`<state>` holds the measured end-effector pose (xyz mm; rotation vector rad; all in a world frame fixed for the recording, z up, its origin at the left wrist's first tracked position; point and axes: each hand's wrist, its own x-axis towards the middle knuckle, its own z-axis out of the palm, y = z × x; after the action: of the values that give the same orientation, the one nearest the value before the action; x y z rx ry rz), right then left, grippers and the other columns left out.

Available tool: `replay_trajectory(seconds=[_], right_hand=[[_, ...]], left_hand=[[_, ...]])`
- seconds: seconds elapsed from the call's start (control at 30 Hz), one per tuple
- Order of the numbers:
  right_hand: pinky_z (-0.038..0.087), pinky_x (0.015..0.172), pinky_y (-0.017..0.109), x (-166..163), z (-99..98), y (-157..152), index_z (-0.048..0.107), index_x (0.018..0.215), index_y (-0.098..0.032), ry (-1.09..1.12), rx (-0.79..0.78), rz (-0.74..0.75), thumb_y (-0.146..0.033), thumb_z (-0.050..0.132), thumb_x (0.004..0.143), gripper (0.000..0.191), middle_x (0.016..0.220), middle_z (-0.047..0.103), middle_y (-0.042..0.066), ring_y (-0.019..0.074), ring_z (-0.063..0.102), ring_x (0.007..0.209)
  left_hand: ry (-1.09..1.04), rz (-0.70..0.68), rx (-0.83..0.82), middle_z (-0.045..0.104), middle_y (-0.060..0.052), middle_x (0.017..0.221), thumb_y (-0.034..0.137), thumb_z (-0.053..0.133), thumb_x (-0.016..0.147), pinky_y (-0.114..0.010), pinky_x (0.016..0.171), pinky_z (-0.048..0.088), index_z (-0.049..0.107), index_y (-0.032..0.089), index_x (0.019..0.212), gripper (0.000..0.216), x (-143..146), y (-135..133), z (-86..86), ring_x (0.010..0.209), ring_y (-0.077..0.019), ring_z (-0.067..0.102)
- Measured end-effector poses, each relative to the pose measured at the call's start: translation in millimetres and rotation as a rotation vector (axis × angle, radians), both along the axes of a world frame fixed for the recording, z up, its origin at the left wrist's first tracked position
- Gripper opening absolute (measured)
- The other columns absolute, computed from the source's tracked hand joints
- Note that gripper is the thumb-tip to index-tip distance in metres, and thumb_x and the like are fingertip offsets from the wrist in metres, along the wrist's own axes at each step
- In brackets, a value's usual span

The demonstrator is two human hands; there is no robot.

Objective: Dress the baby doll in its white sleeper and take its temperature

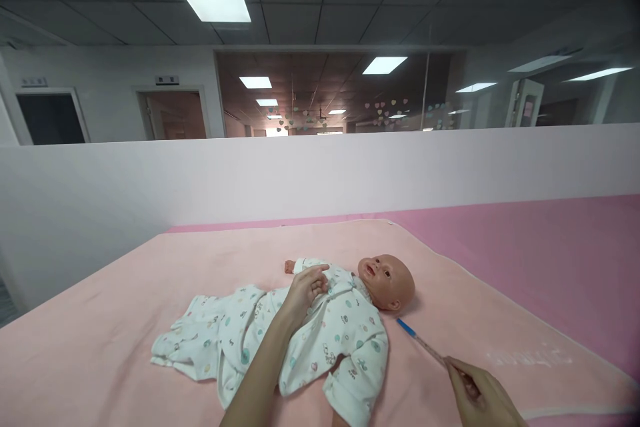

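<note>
A baby doll in a white patterned romper lies on its back on a pale pink blanket, head to the right. My left hand rests on the doll's chest, fingers curled on the romper's front. My right hand is at the lower right, pinching the end of a thin glass thermometer with a blue tip. The blue tip points toward the doll's neck and shoulder, a short gap away.
The blanket lies over a brighter pink surface. A low white partition wall runs behind it. Beyond are office doors, glass walls and ceiling lights.
</note>
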<state>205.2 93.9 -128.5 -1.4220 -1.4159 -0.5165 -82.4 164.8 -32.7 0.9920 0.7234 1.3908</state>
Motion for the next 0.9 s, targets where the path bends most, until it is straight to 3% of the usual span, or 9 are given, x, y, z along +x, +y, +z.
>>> replay_trajectory(seconds=[0.17, 0.23, 0.37, 0.5, 0.67, 0.8, 0.9], right_hand=[[0.046, 0.048, 0.03, 12.4, -8.8, 10.1, 0.061, 0.067, -0.022, 0.045, -0.2, 0.042, -0.048, 0.038, 0.076, 0.036, 0.066, 0.065, 0.004, 0.0186, 0.06, 0.054], [0.045, 0.05, 0.031, 8.0, -4.5, 11.5, 0.06, 0.067, -0.021, 0.027, -0.205, 0.049, -0.045, 0.039, 0.077, 0.033, 0.067, 0.065, 0.005, 0.0198, 0.059, 0.057], [0.042, 0.054, 0.029, -36.6, 27.2, 29.9, 0.059, 0.074, -0.019, -0.005, -0.11, 0.145, -0.04, 0.04, 0.08, 0.029, 0.072, 0.063, 0.006, 0.0183, 0.057, 0.06], [0.04, 0.057, 0.024, -101.3, 63.9, 65.8, 0.059, 0.073, -0.019, -0.123, -0.252, 0.399, -0.025, 0.043, 0.082, 0.019, 0.072, 0.062, 0.004, 0.0152, 0.059, 0.066], [0.035, 0.054, 0.025, -129.0, 72.6, 90.1, 0.061, 0.08, -0.017, -0.238, -0.347, 0.379, -0.018, 0.043, 0.078, 0.018, 0.077, 0.062, 0.007, 0.0178, 0.058, 0.07], [0.034, 0.053, 0.024, -124.5, 65.9, 88.4, 0.058, 0.073, -0.019, -0.168, -0.302, 0.396, -0.02, 0.045, 0.077, 0.014, 0.074, 0.059, 0.004, 0.0155, 0.055, 0.065], [0.038, 0.057, 0.025, -122.7, 63.7, 86.1, 0.054, 0.068, -0.018, -0.043, -0.198, 0.498, -0.023, 0.044, 0.08, 0.016, 0.072, 0.056, 0.003, 0.0142, 0.054, 0.064]], left_hand=[[0.36, -0.026, -0.011, 0.059, -0.003, 0.071, 0.034, 0.062, 0.067, -0.022, 0.059, 0.035, 0.065, 0.014, 0.088, 0.03, 3.6, -6.2, 20.9, 0.06, -0.0085, 0.049], [0.503, -0.025, 0.039, 0.06, -0.004, 0.072, 0.033, 0.061, 0.067, -0.022, 0.056, 0.034, 0.065, 0.015, 0.089, 0.029, 9.1, -3.9, 31.1, 0.058, -0.0093, 0.048], [0.793, 0.148, 0.3, 0.065, -0.006, 0.077, 0.031, 0.057, 0.066, -0.026, 0.064, 0.037, 0.068, 0.018, 0.083, 0.023, 32.5, 9.6, 35.3, 0.068, -0.0163, 0.053], [0.963, 0.203, 0.338, 0.068, -0.007, 0.077, 0.021, 0.055, 0.061, -0.028, 0.07, 0.038, 0.07, 0.019, 0.074, 0.019, 47.2, 28.0, 12.4, 0.072, -0.0197, 0.056], [0.782, 0.114, 0.233, 0.069, -0.006, 0.081, 0.024, 0.051, 0.067, -0.028, 0.071, 0.041, 0.069, 0.016, 0.084, 0.026, 36.9, 37.5, -10.1, 0.075, -0.0178, 0.058], [0.615, 0.111, 0.176, 0.068, -0.009, 0.086, 0.029, 0.058, 0.066, -0.029, 0.072, 0.042, 0.068, 0.014, 0.085, 0.026, 33.8, 30.5, -6.6, 0.079, -0.0191, 0.058], [0.552, 0.116, 0.158, 0.068, -0.009, 0.088, 0.029, 0.058, 0.066, -0.03, 0.076, 0.042, 0.068, 0.014, 0.083, 0.025, 35.3, 24.5, -1.7, 0.084, -0.0206, 0.059]])
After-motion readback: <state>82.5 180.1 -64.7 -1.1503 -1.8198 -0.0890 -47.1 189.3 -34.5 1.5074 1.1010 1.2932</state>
